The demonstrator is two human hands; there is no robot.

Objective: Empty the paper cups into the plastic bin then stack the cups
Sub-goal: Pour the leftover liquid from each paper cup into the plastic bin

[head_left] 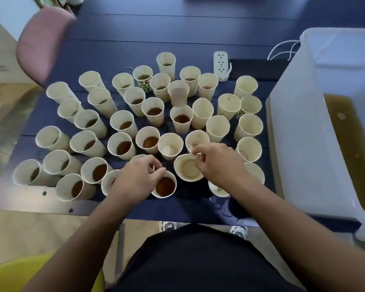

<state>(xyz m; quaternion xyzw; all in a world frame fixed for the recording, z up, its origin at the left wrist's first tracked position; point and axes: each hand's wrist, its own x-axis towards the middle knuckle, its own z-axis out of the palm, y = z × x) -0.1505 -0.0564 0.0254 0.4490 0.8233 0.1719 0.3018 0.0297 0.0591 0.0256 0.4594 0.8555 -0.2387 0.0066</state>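
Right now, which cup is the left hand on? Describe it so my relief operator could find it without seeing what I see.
Start at the near edge of the dark blue table, in the front row of paper cups. The left hand pinches the rim of a cup of brown liquid. Just right of it, the cup under the right hand is empty, its pale bottom showing.

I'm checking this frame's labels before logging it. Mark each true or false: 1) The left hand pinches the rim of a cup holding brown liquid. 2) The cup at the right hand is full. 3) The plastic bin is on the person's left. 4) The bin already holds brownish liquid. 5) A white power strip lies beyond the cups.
1) True: left hand, full cup.
2) False: the empty cup at the right hand holds no liquid.
3) False: the plastic bin is on the right.
4) True.
5) True: power strip.
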